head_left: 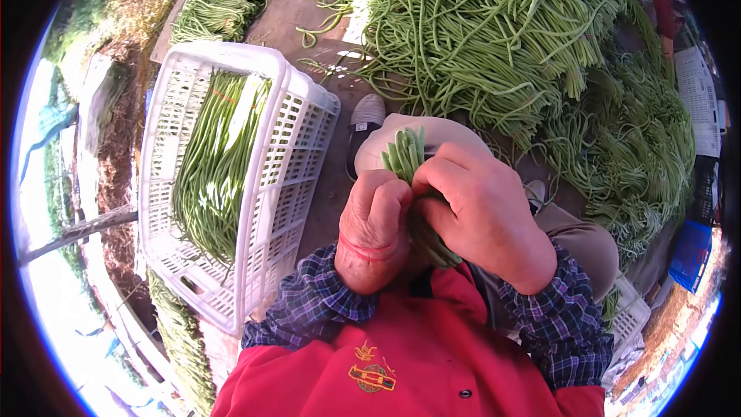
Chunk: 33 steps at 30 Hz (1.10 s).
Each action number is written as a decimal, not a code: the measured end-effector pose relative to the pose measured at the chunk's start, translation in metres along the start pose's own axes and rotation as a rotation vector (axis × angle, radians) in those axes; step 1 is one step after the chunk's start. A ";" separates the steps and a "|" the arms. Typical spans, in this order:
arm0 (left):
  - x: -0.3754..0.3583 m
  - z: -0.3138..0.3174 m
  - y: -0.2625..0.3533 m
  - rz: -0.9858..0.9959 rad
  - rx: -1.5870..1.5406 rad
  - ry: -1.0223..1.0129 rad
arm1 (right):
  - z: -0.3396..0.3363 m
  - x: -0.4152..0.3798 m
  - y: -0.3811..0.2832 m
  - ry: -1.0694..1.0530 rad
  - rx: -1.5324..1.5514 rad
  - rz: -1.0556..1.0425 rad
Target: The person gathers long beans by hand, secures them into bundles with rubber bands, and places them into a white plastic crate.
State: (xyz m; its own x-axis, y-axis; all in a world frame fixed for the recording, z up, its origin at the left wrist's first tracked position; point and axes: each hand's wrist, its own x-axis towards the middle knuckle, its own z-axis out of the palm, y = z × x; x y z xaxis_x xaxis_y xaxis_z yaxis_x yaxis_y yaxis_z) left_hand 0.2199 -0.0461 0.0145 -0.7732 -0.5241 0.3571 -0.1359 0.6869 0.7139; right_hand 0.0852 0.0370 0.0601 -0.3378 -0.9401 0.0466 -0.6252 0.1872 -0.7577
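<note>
A small bundle of green long beans [405, 153] is held in front of my chest, its cut ends pointing up and away from me. My left hand [376, 220] is closed around its left side, with thin red bands [367, 250] looped on the wrist. On the other side, my right hand [482, 205] grips the same bundle with thumb and fingers bent. Below the hands, the lower part of the beans hangs over my red apron [386, 374]. Whether a band is between the fingers is hidden.
A white plastic crate [266, 185] at left holds long beans [220, 162]. A large heap of beans [494, 31] lies ahead, with a further pile [625, 131] at right. More beans [228, 0] lie at upper left. At the right edge is a blue box [689, 256].
</note>
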 end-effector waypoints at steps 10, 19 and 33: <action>-0.023 -0.003 -0.007 -0.417 -0.219 -0.074 | 0.001 -0.006 0.005 -0.012 -0.020 -0.042; -0.007 0.009 0.010 -0.123 -0.362 -0.231 | -0.010 -0.024 0.012 0.148 0.044 -0.165; 0.141 0.042 0.131 -0.056 -1.306 -1.065 | -0.158 -0.087 0.006 0.706 -0.022 -0.203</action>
State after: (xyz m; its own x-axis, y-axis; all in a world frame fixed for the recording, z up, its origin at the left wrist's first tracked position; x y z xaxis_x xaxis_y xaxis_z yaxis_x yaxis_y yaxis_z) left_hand 0.0670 -0.0093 0.1330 -0.9042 0.3925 0.1684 -0.0301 -0.4519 0.8916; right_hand 0.0001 0.1650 0.1540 -0.5824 -0.5507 0.5980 -0.7347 0.0417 -0.6772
